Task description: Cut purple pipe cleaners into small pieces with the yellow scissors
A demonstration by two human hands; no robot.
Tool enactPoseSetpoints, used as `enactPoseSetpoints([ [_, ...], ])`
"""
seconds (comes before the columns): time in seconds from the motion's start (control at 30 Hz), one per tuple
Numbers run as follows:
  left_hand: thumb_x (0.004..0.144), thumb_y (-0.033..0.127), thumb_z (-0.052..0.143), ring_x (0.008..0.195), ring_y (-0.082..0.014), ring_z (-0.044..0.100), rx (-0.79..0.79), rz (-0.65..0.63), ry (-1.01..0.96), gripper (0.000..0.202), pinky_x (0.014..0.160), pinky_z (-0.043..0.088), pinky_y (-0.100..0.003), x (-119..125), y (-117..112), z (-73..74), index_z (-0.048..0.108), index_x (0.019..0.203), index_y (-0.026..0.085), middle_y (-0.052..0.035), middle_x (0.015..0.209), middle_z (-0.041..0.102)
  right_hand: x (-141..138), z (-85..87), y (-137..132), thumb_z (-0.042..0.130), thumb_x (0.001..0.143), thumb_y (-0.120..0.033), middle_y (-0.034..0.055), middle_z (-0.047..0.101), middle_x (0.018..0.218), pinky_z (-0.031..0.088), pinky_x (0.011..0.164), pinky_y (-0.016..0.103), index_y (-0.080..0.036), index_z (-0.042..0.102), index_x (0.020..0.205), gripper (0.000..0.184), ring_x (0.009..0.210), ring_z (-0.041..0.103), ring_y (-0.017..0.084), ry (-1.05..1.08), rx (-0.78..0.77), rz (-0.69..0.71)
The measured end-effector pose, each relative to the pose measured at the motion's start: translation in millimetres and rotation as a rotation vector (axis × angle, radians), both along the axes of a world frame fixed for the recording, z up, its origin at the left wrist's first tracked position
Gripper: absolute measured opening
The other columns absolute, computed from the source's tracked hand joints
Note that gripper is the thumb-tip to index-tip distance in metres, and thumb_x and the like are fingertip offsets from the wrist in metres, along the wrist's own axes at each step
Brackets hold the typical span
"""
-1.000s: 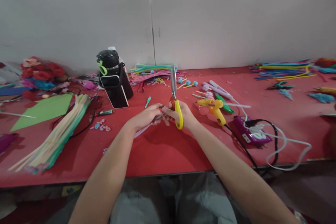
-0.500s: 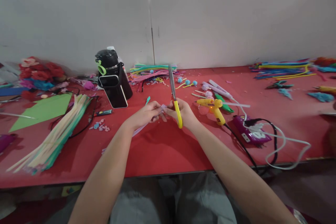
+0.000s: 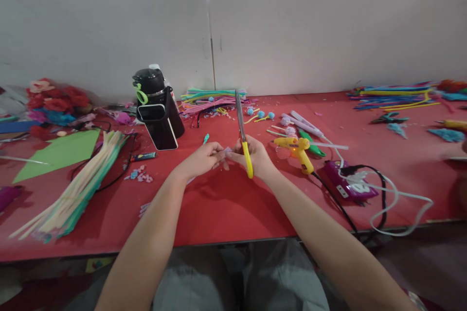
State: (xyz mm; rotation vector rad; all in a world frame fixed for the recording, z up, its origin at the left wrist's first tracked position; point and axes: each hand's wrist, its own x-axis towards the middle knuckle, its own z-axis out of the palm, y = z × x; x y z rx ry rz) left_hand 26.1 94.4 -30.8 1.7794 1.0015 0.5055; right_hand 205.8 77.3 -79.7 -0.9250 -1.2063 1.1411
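Pinching the lilac strip (image 3: 228, 150) with both hands, left of the glue gun (image 3: 302, 150); taking the gun as landmark throughout. Left hand (image 3: 204, 158): thumb and fingers drawn together on the strip, on the side away from the gun. Right hand (image 3: 255, 154): on the gun side, thumb and index meeting the strip's exposed end, with the scissors (image 3: 247, 159) held by their yellow handles in the same grip. Can't tell which fingers sit in the loops.

Key relation: strip end sits between the 2 sets of fingertips, left of the gun and roughly level with it. Long axis seems to run from there away from the gun and back toward the camera, under the left hand. A lilac bit shows past the left wrist, probably the same piece; middle is hidden. So left hand covers most of the length, right hand only gets the end.

Scissors stand between strip end and gun. Blades point away from the camera, leaning slightly off the gun side, so they cross the strip's line, not follow it. Blades look together, clear of the strip.

Nearby: small lilac pieces (image 3: 148, 178) well left of gun, purple box (image 3: 350, 192) just right.
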Motion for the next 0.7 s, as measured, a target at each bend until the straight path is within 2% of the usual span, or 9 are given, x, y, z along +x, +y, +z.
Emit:
enactPoseSetpoints([
  [0.13,0.093,0.043,0.055,0.062,-0.0156,0.053,0.090,-0.013,0.105,0.024,0.062,0.039,-0.029,-1.3,0.9,2.4,0.056,0.084,0.021,-0.0035,0.074,0.073,-1.0,-0.9,0.8,0.093,0.051,-0.041,-0.0078,0.054,0.065,0.044,0.061,0.028,-0.023,0.045,0.077,0.057,0.060,0.053,0.011,0.003,-0.006,0.002],
  [0.27,0.094,0.042,0.052,0.071,-0.0185,0.060,0.177,-0.007,0.207,0.026,0.067,0.041,-0.031,-1.9,0.5,4.6,0.057,0.081,0.021,-0.0030,0.076,0.072,-3.0,-3.8,2.5,0.092,0.054,-0.045,-0.0066,0.056,0.065,0.044,0.060,0.028,-0.024,0.044,0.076,0.056,0.059,0.052,0.011,-0.012,-0.008,-0.004],
  [0.57,0.094,0.024,0.048,0.070,-0.0187,0.065,0.163,-0.046,0.207,0.013,0.074,0.045,-0.033,0.6,-1.8,6.1,0.053,0.082,0.021,0.0005,0.066,0.067,-3.3,-7.7,4.3,0.088,0.060,-0.053,-0.0081,0.051,0.062,0.043,0.057,0.029,-0.025,0.042,0.077,0.056,0.054,0.049,0.011,-0.065,-0.027,0.009],
  [0.7,0.093,0.025,0.049,0.070,-0.0186,0.063,0.161,-0.097,0.185,0.017,0.073,0.045,-0.033,-1.4,-0.5,7.1,0.057,0.078,0.020,-0.0004,0.067,0.067,-3.1,-6.0,3.0,0.086,0.062,-0.051,-0.0085,0.049,0.062,0.039,0.056,0.028,-0.024,0.042,0.076,0.054,0.055,0.047,0.011,-0.058,0.003,0.022],
])
